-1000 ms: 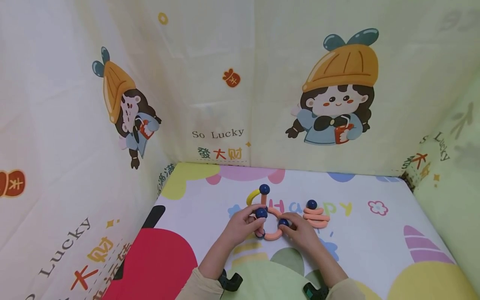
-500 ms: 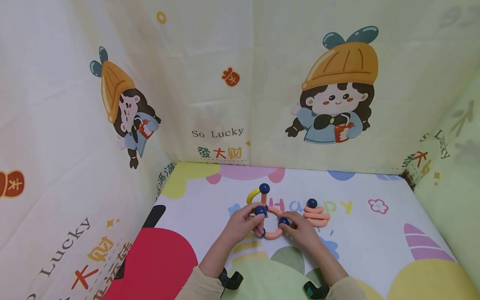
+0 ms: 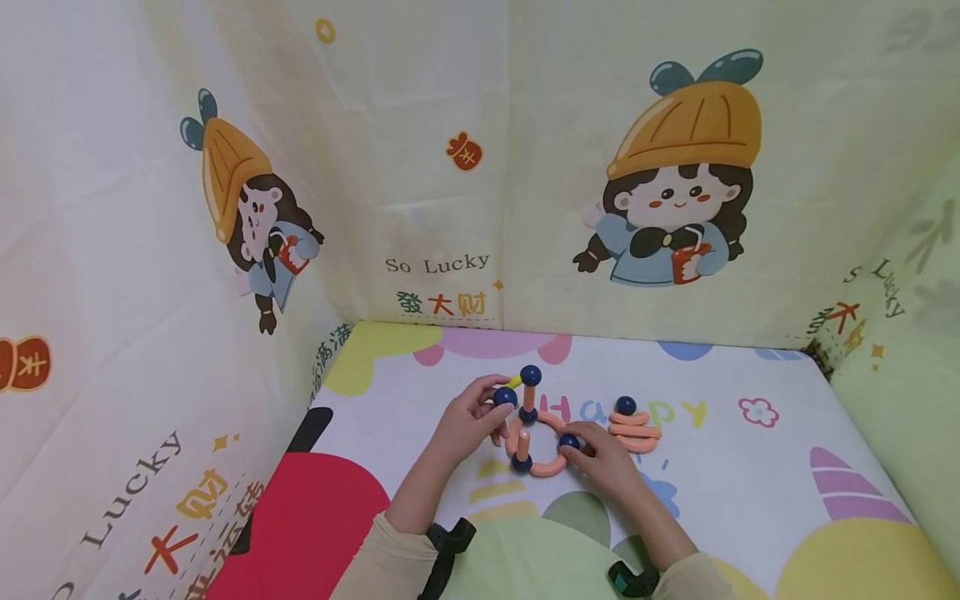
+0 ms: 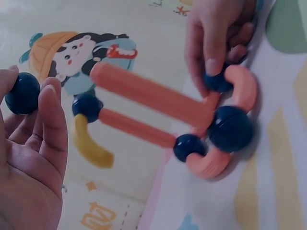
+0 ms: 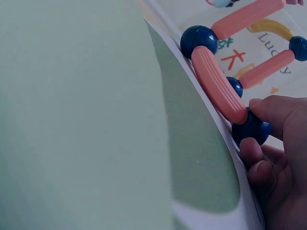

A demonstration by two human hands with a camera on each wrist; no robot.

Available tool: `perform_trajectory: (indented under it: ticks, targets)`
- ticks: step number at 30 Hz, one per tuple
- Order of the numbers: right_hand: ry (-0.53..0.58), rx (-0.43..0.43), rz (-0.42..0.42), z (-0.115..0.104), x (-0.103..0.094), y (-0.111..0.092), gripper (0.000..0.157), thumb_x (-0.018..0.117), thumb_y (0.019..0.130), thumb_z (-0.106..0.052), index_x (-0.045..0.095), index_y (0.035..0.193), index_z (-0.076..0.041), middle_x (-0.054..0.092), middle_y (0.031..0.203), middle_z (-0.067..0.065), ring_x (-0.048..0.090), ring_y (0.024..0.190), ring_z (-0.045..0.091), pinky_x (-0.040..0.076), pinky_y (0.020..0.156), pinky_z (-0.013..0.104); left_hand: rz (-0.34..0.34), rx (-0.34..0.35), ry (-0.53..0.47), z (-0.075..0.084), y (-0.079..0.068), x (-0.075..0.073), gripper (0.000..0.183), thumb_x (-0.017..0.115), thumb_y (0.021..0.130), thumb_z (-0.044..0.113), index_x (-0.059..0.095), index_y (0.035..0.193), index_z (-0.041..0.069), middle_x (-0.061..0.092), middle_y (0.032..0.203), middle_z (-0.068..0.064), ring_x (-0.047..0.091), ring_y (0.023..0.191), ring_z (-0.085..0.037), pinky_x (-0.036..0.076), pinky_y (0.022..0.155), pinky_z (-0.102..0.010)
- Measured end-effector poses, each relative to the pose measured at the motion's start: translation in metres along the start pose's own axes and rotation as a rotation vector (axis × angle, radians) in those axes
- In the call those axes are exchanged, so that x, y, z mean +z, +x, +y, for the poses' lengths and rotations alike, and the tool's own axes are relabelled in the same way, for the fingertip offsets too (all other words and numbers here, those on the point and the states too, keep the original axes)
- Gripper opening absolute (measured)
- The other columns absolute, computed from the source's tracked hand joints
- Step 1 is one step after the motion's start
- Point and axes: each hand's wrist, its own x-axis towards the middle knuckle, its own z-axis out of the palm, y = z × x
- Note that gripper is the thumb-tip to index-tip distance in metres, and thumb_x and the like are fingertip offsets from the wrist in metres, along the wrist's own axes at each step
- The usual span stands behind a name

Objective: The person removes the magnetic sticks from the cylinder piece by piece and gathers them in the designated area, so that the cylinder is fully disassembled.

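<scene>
My left hand [image 3: 463, 423] pinches a loose blue ball [image 4: 23, 93] between thumb and fingers, left of the magnetic-stick structure. That structure has a ring of curved orange sticks [image 5: 220, 85] joined by blue balls on the table. From the ring rise two straight orange sticks: the front stick [image 3: 523, 445] has a bare top, while the rear stick [image 4: 136, 127] carries a blue ball [image 3: 531, 375]. A yellow curved stick [image 4: 90, 144] hangs from that top ball. At the ring's right side, my right hand [image 3: 602, 457] pinches a blue connecting ball [image 5: 252, 128].
To the right lie several loose orange sticks [image 3: 634, 432] with a blue ball [image 3: 626, 406] just behind them. The printed tabletop [image 3: 735, 475] is bounded by cloth walls [image 3: 540, 208] at the back and sides. Each wrist wears a black strap device.
My left hand has moved up and left with the blue ball, away from the front upright stick, whose top now shows. The right hand stays on its ball.
</scene>
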Motion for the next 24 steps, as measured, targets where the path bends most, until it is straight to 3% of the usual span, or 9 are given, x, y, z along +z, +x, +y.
perform_trajectory:
  ticks: [4,8,13,19,24]
  targets:
    - [-0.01,0.007,0.001,0.001,0.001,0.0,0.034,0.069,0.092,-0.038,0.065,0.126,-0.035,0.062,0.128,-0.008,0.054,0.091,0.012,0.047,0.082,0.033,0.068,0.0,-0.038,-0.001,0.007,-0.017,0.043,0.067,0.094,0.034,0.049,0.13,0.02,0.065,0.109,-0.013,0.064,0.069,-0.026,0.055,0.057,-0.03]
    - [-0.011,0.005,0.001,0.001,0.002,0.0,0.033,0.069,0.092,-0.038,0.065,0.125,-0.036,0.062,0.127,-0.009,0.053,0.089,0.012,0.045,0.081,0.031,0.137,-0.036,0.013,-0.011,0.015,-0.033,0.042,0.068,0.093,0.038,0.05,0.126,0.019,0.066,0.112,-0.014,0.065,0.076,-0.028,0.054,0.06,-0.029]
    - [-0.013,0.003,-0.002,0.0,0.002,0.001,0.033,0.069,0.092,-0.038,0.065,0.125,-0.035,0.062,0.127,-0.008,0.054,0.092,0.012,0.046,0.084,0.034,0.234,-0.12,0.133,-0.029,0.029,-0.047,0.046,0.068,0.09,0.051,0.056,0.125,0.025,0.066,0.106,-0.006,0.064,0.092,-0.04,0.054,0.067,-0.03]
    - [-0.004,0.015,0.004,0.0,0.0,0.002,0.034,0.069,0.092,-0.037,0.065,0.126,-0.034,0.062,0.128,-0.007,0.053,0.091,0.015,0.044,0.082,0.035,0.3,-0.206,0.353,-0.055,0.052,-0.05,0.05,0.066,0.088,0.057,0.06,0.127,0.026,0.063,0.112,0.002,0.057,0.102,-0.021,0.053,0.08,-0.033]
    - [-0.011,0.011,-0.001,0.002,0.0,0.002,0.034,0.069,0.092,-0.039,0.064,0.126,-0.034,0.062,0.128,-0.007,0.052,0.088,0.013,0.043,0.08,0.031,0.294,-0.274,0.461,-0.077,0.069,-0.048,0.048,0.066,0.091,0.05,0.061,0.13,0.022,0.061,0.123,-0.001,0.055,0.114,-0.022,0.05,0.097,-0.042]
